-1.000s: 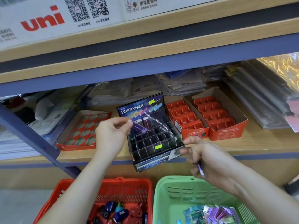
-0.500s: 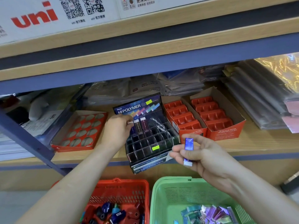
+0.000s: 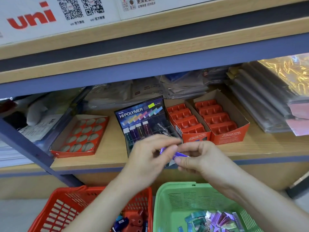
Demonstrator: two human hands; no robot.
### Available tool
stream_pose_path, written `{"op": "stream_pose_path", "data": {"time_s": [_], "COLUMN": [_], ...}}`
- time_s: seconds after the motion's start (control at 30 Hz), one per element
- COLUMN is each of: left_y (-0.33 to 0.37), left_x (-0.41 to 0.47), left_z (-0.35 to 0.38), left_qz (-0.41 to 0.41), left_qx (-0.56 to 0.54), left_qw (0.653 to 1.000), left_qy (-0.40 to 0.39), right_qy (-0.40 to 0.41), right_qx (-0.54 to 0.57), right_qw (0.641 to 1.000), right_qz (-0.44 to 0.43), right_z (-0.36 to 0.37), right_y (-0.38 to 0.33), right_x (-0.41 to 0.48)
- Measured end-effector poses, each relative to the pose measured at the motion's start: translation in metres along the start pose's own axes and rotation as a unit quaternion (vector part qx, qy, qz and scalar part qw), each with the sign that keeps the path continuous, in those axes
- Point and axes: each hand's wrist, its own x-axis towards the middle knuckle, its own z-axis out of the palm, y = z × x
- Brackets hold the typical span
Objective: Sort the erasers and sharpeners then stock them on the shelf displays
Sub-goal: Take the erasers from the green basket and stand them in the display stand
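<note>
Both left hand (image 3: 147, 158) and right hand (image 3: 202, 159) are pinching a glossy purple eraser (image 3: 181, 154). The black display (image 3: 140, 113) is showing "HI-POLYMER".

A single wide-angle camera, worn on the person's head, is looking forward and down, facing the wooden shelf (image 3: 250, 153) almost squarely and from close by. The upper shelf board (image 3: 150, 52) is running at a slant across the top of the view, while the red basket (image 3: 66, 206) and green basket (image 3: 175, 198) are lying along the bottom edge, below the viewer. Both forearms are showing in the lower frame, with the left hand (image 3: 147, 158) and right hand (image 3: 200, 158) sitting at mid-frame, pinching a purple eraser (image 3: 179, 154) before the black display box (image 3: 142, 113).
</note>
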Motion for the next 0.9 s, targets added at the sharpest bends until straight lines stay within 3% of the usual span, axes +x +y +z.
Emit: {"op": "stream_pose_path", "data": {"time_s": [0.1,0.27,0.5,0.6,0.67,0.77,0.83,0.9], "left_y": [0.002,0.007,0.007,0.009,0.001,-0.029,-0.051,-0.068], "left_x": [-0.012,-0.019,-0.017,-0.007,0.003,0.022,0.031,0.034], "left_z": [0.012,0.016,-0.003,-0.015,-0.029,-0.056,-0.066,-0.065], "left_qz": [0.004,-0.135,-0.114,-0.141,-0.168,-0.190,-0.185,-0.181], "left_qx": [-0.011,-0.078,-0.025,-0.062,-0.063,0.008,0.079,0.131], "left_qw": [0.999,0.985,0.992,0.988,0.983,0.969,0.962,0.960], "left_qy": [0.040,0.079,-0.044,-0.033,0.041,0.159,0.184,0.168], "right_qy": [0.046,0.098,0.094,0.088,0.094,0.066,0.035,0.013], "right_qx": [0.007,0.046,-0.045,-0.092,-0.237,-0.511,-0.593,-0.628], "right_qw": [0.998,0.994,0.992,0.986,0.954,0.837,0.788,0.765], "right_qz": [-0.031,-0.021,-0.071,-0.111,-0.159,-0.185,-0.160,-0.143], "right_z": [0.005,0.013,0.014,0.015,0.011,-0.002,-0.006,-0.006], "right_y": [0.003,0.011,0.008,0.015,0.021,0.028,0.034,0.039], "right_x": [-0.002,-0.002,-0.001,0.004,0.007,0.009,0.010,0.010]}}
